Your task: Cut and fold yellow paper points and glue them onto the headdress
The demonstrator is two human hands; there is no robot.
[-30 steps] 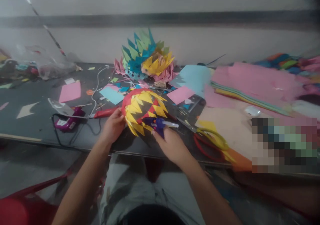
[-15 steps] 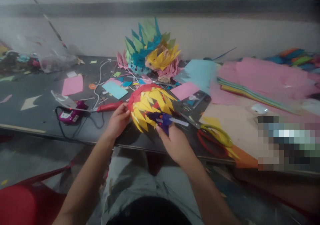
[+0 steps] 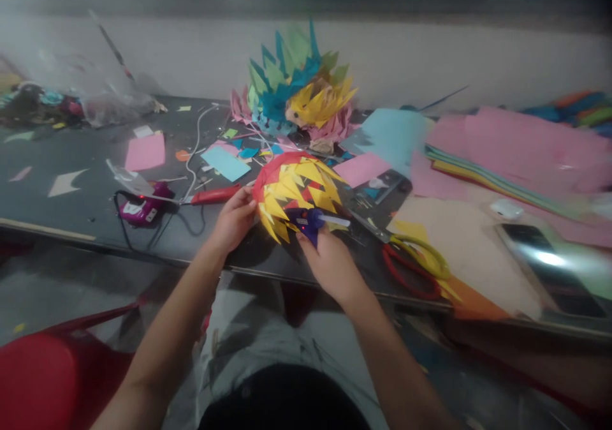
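A rounded red paper craft piece (image 3: 302,178) covered with pointed yellow paper strips rests at the table's front edge. My left hand (image 3: 238,216) grips its left rim with fingers pinched. In my right hand (image 3: 332,258) is a blue glue gun (image 3: 309,221) with a small red light and a white glue stick poking out the back. Its nozzle points left, at the yellow points; whether the tip touches them cannot be told. Scissors (image 3: 415,261) with red and yellow handles lie to the right of that hand.
Behind stand spiky paper figures (image 3: 296,92) against the wall. Pink paper sheets (image 3: 521,146) and a phone (image 3: 549,267) lie at right. A purple power strip (image 3: 141,208) with cords and a red-handled tool (image 3: 215,194) are at left. A red stool (image 3: 38,379) stands below.
The whole view has shifted slightly, so things sit a little further right and higher. Both hands keep their hold on the paper piece and the glue gun.
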